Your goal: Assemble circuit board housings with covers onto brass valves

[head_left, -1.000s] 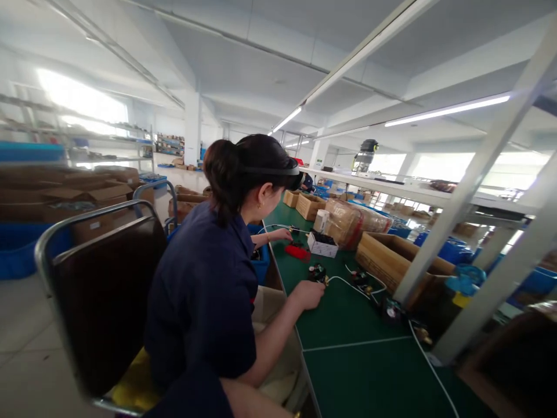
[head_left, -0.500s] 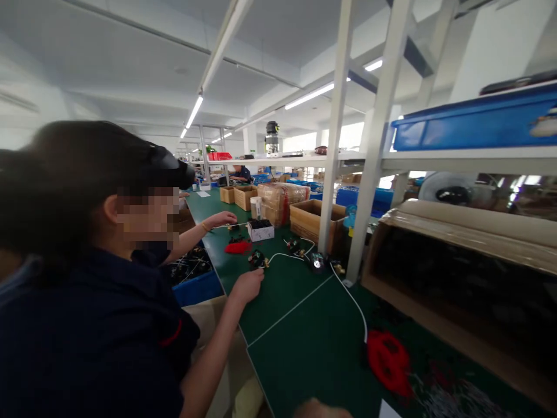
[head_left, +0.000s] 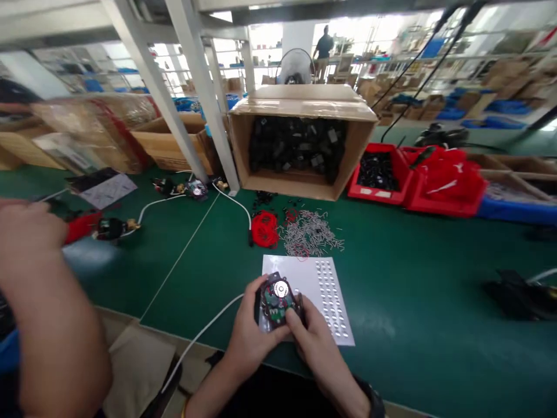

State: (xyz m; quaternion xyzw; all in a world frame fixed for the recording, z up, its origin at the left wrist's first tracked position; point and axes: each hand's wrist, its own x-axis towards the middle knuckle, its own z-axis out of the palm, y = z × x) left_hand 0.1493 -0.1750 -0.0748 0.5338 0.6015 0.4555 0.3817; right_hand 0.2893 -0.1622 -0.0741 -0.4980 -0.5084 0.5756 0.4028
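Both my hands hold a small dark housing with a green circuit board and a round silver disc point(head_left: 278, 296). My left hand point(head_left: 250, 334) grips its left side, fingers wrapped round the edge. On the right side my right hand point(head_left: 315, 334) closes on it, thumb over the board. A white cable point(head_left: 202, 331) runs down to the left from near my left hand. Under and behind the housing lies a white sheet with rows of small silver stickers point(head_left: 328, 290). Just beyond the sheet are a heap of small grey pins point(head_left: 311, 232) and a red wire bundle point(head_left: 264, 229).
A cardboard box of black parts point(head_left: 300, 186) stands at the back beside a white shelf post point(head_left: 204, 93). Red bins point(head_left: 383, 194) sit at the back right. A co-worker's arm point(head_left: 56, 313) reaches in at left near another wired board point(head_left: 111, 229). A dark part point(head_left: 522, 296) lies far right.
My view has swung from the co-worker at left to the bench in front. Both my hands now show, holding the circuit-board housing; before, only part of one hand appeared at the bottom edge.
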